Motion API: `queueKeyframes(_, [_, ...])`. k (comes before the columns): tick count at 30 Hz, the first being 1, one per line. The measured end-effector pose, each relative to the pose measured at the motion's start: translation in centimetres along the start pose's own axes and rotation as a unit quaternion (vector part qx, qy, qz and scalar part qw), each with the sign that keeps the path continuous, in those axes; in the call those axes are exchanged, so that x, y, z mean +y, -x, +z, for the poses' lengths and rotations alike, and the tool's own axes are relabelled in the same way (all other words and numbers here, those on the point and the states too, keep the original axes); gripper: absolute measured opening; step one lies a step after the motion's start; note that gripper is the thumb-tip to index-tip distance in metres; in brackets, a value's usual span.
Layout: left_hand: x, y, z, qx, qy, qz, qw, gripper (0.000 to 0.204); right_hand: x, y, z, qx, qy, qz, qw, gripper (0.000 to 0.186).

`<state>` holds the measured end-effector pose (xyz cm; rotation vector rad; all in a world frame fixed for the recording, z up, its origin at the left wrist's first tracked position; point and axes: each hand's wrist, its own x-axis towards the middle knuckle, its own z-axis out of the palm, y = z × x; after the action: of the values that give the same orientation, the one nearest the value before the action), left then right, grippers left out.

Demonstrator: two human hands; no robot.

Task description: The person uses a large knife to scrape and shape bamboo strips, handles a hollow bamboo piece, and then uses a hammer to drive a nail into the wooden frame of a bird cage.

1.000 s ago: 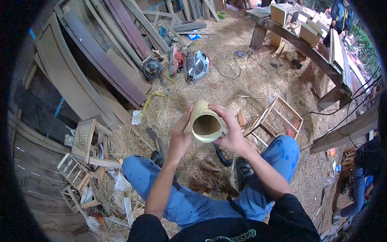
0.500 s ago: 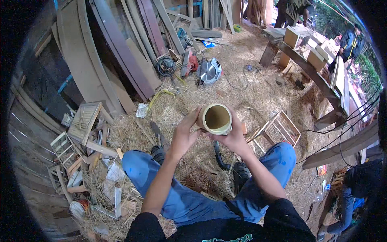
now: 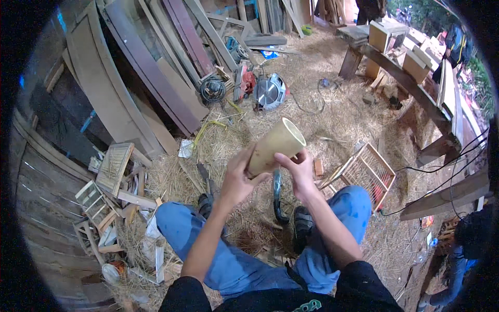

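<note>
Floor (image 3: 244, 136): strewn with straw-like shavings, running beneath everything listed.
Wood panels (image 3: 148, 73): several long boards, tan, grey and maroon, leaning side by side at upper left.
Desk (image 3: 353, 33): rough timber, at upper right, loaded with cut wood and box-shaped pieces.
Blue jeans (image 3: 244, 270): worn by the seated person, knees spread, dark damp spots on the right knee.
Co-worker's sleeve (image 3: 456, 275): blue-grey, at the lower right edge, arm reaching down.
Slatted wooden crate (image 3: 371, 169): open-barred, tilted, just beyond the right knee.
Circular saw (image 3: 269, 92): silver disc, resting on the floor ahead.
Red power tool (image 3: 244, 82): just left of the saw.
Bamboo tube (image 3: 273, 148): pale yellow, hollow, held in the air between the knees, slanted, its open rim up and to the right.
Left hand (image 3: 240, 174): curled around the tube's lower left end.
Right hand (image 3: 299, 171): gripping the tube's right side, thumb laid across its near face.
Curved dark bar (image 3: 277, 197): below the tube, beside the right shoe.
Coiled cable (image 3: 212, 90): black, near the foot of the panels.
Orange-brown block (image 3: 318, 167): between right hand and crate.
</note>
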<state>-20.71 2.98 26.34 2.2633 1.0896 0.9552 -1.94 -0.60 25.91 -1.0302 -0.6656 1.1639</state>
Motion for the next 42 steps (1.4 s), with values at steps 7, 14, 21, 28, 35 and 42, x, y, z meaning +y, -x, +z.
queueKeyframes(7, [-0.9,1.3,-2.8,-0.038,-0.052,-0.143,0.988,0.090,-0.1,0.3,4.4,-0.039,0.174,-0.153,0.972,0.085])
queueKeyframes(14, [-1.1,4.1,-8.0,-0.133,-0.002,-0.185,0.974,0.068,1.1,-0.9,3.7,-0.161,0.338,-0.260,0.890,0.089])
queueKeyframes(21, [-8.6,8.8,-8.4,0.019,0.090,-0.245,0.965,0.055,4.3,-0.5,4.8,-0.199,0.424,-0.192,0.862,0.095])
queueKeyframes(28, [-19.9,17.5,-5.3,0.027,0.102,-0.418,0.903,0.047,15.2,0.8,3.5,-0.312,0.553,-0.092,0.767,0.088])
queueKeyframes(35, [-22.4,21.7,-5.7,0.045,0.145,-0.393,0.907,0.051,24.8,1.1,3.3,-0.322,0.588,-0.030,0.741,0.078])
queueKeyframes(42, [-21.6,23.4,-8.2,0.065,0.160,-0.422,0.890,0.047,28.8,-0.3,6.1,-0.203,0.607,-0.072,0.765,0.061])
